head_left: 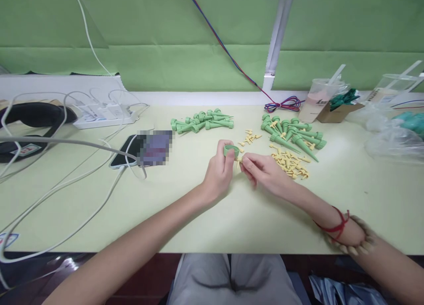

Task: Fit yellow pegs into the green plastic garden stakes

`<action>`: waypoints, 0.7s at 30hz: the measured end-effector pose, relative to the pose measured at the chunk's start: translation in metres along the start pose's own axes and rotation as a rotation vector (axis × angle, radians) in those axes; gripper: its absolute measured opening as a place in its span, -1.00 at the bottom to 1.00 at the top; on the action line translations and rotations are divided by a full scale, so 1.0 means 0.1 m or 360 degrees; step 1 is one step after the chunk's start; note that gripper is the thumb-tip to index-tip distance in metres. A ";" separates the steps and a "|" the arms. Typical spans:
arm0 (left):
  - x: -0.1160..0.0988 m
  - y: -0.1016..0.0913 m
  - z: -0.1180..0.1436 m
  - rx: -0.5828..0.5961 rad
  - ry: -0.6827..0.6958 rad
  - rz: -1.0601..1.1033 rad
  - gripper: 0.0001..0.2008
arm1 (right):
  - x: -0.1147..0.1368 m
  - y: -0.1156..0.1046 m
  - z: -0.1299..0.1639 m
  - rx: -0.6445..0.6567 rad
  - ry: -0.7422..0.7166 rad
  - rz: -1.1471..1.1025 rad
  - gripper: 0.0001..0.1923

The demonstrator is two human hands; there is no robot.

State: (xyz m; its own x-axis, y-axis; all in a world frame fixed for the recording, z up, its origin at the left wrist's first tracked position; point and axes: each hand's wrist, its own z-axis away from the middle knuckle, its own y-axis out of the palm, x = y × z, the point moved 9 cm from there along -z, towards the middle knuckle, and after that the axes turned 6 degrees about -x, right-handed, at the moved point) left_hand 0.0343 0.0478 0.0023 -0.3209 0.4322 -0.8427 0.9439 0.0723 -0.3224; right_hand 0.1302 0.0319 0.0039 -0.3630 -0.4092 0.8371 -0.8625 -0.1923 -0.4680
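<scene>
the left hand is wrapped round a green plastic spike, cap end up, just above the bench. the right hand is narrow, pinching a small yellow peg at its fingertips, right against the spike's head. to do this well, i'd say keep the spike steady and bring the peg in square, not tilted. just beyond the right hand lie loose yellow pegs and a pile of green spikes; another heap of spikes sits further left, near a phone and white cables.
</scene>
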 end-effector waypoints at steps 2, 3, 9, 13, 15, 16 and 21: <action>0.03 0.00 -0.01 -0.0048 -0.0137 0.0117 -0.59 | 0.08 -0.09 0.01 -0.0201 -0.0276 0.0500 -0.73; 0.05 0.01 -0.01 -0.0061 -0.0188 0.0147 -0.59 | 0.12 -0.10 0.02 -0.0256 -0.0404 0.0685 -0.77; 0.08 0.04 -0.02 -0.0002 -0.0263 0.0160 -0.59 | 0.18 -0.06 0.04 -0.0287 -0.0742 0.1172 -0.74; 0.03 0.06 0.02 0.0028 -0.0196 0.0228 -0.61 | 0.21 -0.02 0.06 -0.0246 -0.0771 0.1022 -0.77; 0.00 0.06 0.05 0.0027 -0.0135 0.0274 -0.62 | 0.22 -0.02 0.08 -0.0254 -0.0778 0.0897 -0.79; -0.01 0.05 0.06 0.0024 -0.0098 0.0280 -0.62 | 0.23 -0.02 0.09 -0.0256 -0.0776 0.0828 -0.80; -0.07 0.00 0.06 0.0018 0.0209 0.0061 -0.61 | 0.21 -0.02 0.09 -0.0212 -0.0575 0.0411 -0.79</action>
State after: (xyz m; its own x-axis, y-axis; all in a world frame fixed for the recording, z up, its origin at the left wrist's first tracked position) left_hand 0.0358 0.0391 0.0058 -0.2707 0.5487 -0.7910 0.9541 0.0438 -0.2962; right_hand 0.1271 0.0152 0.0198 -0.4460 -0.7179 0.5345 -0.8064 0.0633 -0.5880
